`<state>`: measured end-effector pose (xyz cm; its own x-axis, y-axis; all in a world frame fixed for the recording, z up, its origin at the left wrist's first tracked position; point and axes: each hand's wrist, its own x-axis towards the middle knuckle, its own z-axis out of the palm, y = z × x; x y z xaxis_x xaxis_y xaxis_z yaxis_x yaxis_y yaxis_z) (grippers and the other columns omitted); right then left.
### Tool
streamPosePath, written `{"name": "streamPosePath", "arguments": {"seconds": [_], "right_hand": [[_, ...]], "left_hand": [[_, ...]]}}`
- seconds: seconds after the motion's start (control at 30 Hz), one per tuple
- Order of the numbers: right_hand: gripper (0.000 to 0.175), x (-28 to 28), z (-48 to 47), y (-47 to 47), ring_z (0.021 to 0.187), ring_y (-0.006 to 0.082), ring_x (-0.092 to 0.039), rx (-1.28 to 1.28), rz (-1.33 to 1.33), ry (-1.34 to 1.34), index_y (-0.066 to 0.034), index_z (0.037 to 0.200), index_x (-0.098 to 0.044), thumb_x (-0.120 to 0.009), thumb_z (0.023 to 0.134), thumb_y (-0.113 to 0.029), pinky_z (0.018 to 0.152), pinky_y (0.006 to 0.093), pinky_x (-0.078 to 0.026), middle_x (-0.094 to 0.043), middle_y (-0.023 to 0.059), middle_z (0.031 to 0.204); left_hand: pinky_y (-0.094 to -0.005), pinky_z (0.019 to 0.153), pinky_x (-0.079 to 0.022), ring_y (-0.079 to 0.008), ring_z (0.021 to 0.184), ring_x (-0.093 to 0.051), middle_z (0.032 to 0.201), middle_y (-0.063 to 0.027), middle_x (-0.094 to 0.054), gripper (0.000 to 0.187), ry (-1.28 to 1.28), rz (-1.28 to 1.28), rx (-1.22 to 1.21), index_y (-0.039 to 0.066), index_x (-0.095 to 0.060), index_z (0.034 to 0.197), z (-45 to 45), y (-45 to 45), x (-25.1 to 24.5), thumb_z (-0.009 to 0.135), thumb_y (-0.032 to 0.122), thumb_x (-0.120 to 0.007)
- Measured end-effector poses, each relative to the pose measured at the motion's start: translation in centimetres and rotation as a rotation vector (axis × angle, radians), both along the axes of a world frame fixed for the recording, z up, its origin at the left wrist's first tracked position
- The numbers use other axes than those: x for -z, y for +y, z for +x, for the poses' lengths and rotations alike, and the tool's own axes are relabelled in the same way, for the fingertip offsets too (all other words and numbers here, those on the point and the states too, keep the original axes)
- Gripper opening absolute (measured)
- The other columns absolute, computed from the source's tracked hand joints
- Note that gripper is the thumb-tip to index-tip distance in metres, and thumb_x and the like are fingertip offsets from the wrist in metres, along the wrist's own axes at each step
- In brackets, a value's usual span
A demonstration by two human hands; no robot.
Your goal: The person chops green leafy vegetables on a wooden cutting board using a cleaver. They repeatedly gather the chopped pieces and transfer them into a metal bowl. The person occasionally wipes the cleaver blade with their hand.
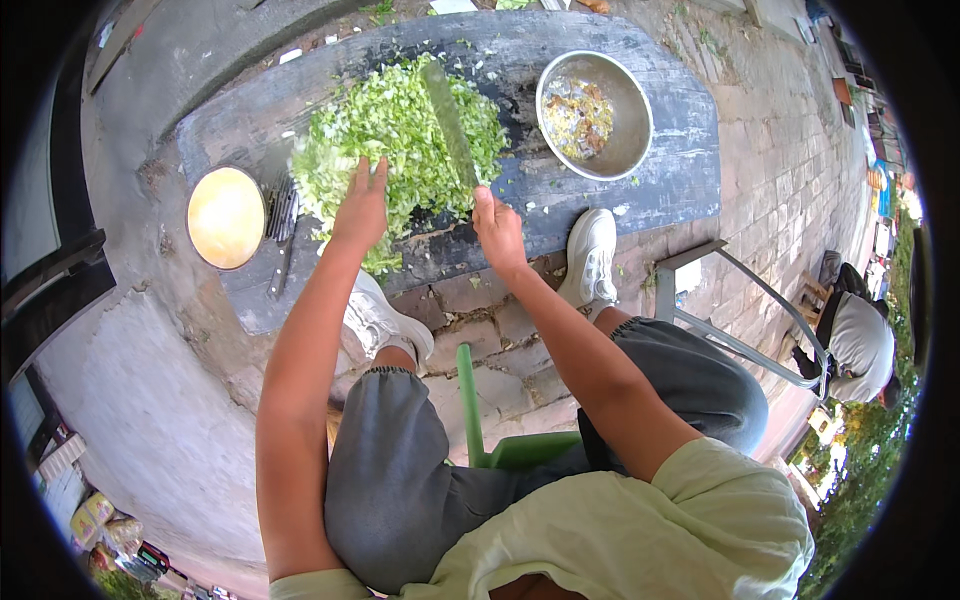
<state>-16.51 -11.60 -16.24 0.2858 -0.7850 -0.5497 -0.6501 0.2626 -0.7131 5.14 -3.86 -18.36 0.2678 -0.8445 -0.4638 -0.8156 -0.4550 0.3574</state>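
A broad heap of chopped leafy greens (405, 142) covers the middle of a weathered dark board (675, 135). My right hand (498, 227) grips a kitchen knife at its near end, its handle mostly hidden in the fist. The long, wide blade (448, 120) points away from me over the heap and bears green bits. Against the near left side of the greens rests my left hand (363, 211), fingers stretched forward and slightly apart, holding nothing that I can see. Scraps of green and white lie around the heap.
A metal bowl (637, 127) with a crumbly yellow-brown mixture stands right. At left are a round pale-yellow object (226, 217) and a dark-handled utensil (280, 270). My white shoes (592, 255) touch the board's near edge. A metal frame (750, 360) stands right; a person (862, 345) is beyond.
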Motion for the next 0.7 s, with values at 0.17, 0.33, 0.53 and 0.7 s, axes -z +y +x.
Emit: {"name": "streamPosePath", "arguments": {"seconds": [0.17, 0.33, 0.53, 0.7], "right_hand": [[0.062, 1.8, -0.8, -1.0, 0.07, 0.0423, -0.056, -0.047, -0.012, 0.139, 0.0026, 0.083, -0.06, -0.038, 0.098, -0.053, 0.071, 0.0468, -0.044, -0.058, 0.0211, 0.069], [0.065, -0.4, -0.6, 0.7, 0.07, 0.042, -0.056, 0.021, -0.06, -0.035, 0.0026, 0.085, -0.062, -0.039, 0.095, -0.058, 0.071, 0.0456, -0.046, -0.061, 0.0222, 0.071], [0.065, -0.6, -1.2, -0.1, 0.075, 0.046, -0.057, 0.023, -0.025, 0.031, 0.0032, 0.089, -0.063, -0.037, 0.097, -0.056, 0.071, 0.0488, -0.045, -0.062, 0.0253, 0.076], [0.067, 2.1, -1.9, -2.0, 0.067, 0.034, -0.059, 0.073, -0.041, 0.163, 0.0049, 0.081, -0.061, -0.038, 0.097, -0.056, 0.066, 0.0425, -0.045, -0.06, 0.0199, 0.069]], "left_hand": [[-0.0415, 0.103, -0.043, -0.0385, 0.138, -0.03, 0.154, -0.0204, -0.017, 0.077, -0.005, -0.011, 0.019, 0.017, -0.021, 0.151, 0.2, -0.4, -0.1, 0.083, -0.003, -0.05], [-0.0413, 0.105, -0.041, -0.0378, 0.137, -0.031, 0.155, -0.02, -0.015, 0.076, -0.032, 0.055, 0.017, 0.018, -0.018, 0.151, 0.0, -0.2, 0.0, 0.087, 0.003, -0.054], [-0.0417, 0.107, -0.039, -0.0388, 0.137, -0.031, 0.155, -0.0215, -0.015, 0.076, 0.002, 0.02, 0.014, 0.017, -0.017, 0.152, 0.2, 0.1, -0.1, 0.088, 0.006, -0.056], [-0.0423, 0.107, -0.038, -0.0404, 0.137, -0.031, 0.154, -0.0229, -0.015, 0.076, 0.022, 0.038, 0.014, 0.017, -0.016, 0.152, 0.1, -0.4, -0.2, 0.088, 0.007, -0.056]]}}
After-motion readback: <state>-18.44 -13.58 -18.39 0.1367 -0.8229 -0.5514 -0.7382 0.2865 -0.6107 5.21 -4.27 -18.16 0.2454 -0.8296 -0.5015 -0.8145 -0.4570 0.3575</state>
